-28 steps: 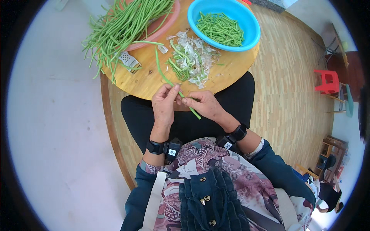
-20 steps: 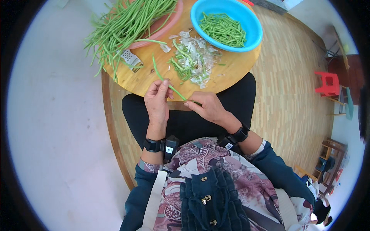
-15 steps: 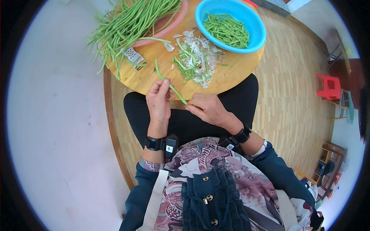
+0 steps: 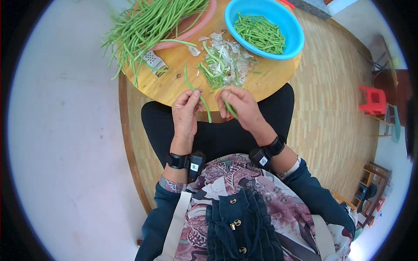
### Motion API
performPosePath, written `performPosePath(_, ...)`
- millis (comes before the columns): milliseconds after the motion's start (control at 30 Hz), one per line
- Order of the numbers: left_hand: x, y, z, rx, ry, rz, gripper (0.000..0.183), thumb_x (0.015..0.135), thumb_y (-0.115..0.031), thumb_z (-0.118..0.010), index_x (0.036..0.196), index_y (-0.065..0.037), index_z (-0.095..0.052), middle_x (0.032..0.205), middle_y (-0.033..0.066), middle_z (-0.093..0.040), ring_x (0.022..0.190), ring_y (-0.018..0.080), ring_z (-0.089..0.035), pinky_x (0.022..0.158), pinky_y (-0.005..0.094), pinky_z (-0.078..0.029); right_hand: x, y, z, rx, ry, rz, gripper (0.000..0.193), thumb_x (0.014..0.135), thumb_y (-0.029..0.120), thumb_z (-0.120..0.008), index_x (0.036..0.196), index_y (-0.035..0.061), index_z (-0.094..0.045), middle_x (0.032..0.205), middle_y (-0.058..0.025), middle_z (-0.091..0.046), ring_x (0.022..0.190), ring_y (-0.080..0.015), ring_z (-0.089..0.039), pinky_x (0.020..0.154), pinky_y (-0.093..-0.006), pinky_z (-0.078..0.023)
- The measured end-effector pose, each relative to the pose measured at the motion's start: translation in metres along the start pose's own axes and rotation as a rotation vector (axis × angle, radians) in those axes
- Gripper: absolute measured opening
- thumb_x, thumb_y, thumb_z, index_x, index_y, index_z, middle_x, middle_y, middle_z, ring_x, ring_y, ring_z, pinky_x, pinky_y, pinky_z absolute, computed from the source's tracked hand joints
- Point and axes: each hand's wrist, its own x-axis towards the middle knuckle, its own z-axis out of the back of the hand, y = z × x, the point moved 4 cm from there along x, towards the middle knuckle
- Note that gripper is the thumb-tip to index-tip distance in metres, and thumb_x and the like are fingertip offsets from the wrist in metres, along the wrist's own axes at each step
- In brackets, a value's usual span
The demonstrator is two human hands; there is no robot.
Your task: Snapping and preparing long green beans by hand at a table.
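Between thumb and fingers, my left hand (image 4: 186,112) pinches a long green bean (image 4: 188,78), one end pointing up over the table edge and the other hanging above my lap. My right hand (image 4: 244,108) is closed around a snapped-off bean piece (image 4: 230,109), apart from the longer length. Just beyond my hands, a heap of garlic skins and bean trimmings (image 4: 224,61) lies on the round wooden table (image 4: 170,89). Far right on it stands a blue basin (image 4: 299,38) holding many short bean pieces. Whole long beans (image 4: 152,26) overflow a pink basin (image 4: 210,16) at the far left.
A metal grater (image 4: 153,61) lies by the pink basin, partly under the overhanging beans. A white wall (image 4: 65,130) runs along my left. To the right, a red plastic stool (image 4: 373,101) and a green chair (image 4: 396,124) stand on the wooden floor (image 4: 331,108).
The bean has come apart between my hands. My right hand has moved up and to the right with a piece, while my left hand keeps the longer length.
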Motion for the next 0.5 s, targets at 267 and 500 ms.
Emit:
performPosePath(267, -0.004, 0.005, -0.012, 0.053, 0.050, -0.010, 0.012, 0.080, -0.009, -0.062, 0.087, 0.001, -0.060, 0.073, 0.0023, -0.058, 0.059, 0.0061, -0.050, 0.051, 0.0186, -0.039, 0.007, -0.029, 0.000, -0.165, -0.045, -0.025, 0.022, 0.082, 0.023, -0.058, 0.075, 0.0024, -0.059, 0.059, 0.0011, -0.053, 0.052, -0.0075, -0.047, 0.048, -0.0206, -0.036)
performPosePath(500, -0.005, -0.007, -0.014, 0.157, 0.068, -0.067, 0.012, 0.079, -0.008, -0.062, 0.087, 0.001, -0.059, 0.071, 0.0005, -0.056, 0.059, 0.0050, -0.048, 0.051, 0.0172, -0.037, 0.005, -0.018, 0.000, -0.465, -0.064, 0.142, 0.020, 0.076, 0.021, -0.061, 0.072, 0.0009, -0.061, 0.058, -0.0058, -0.054, 0.053, -0.0112, -0.050, 0.051, -0.0279, -0.038)
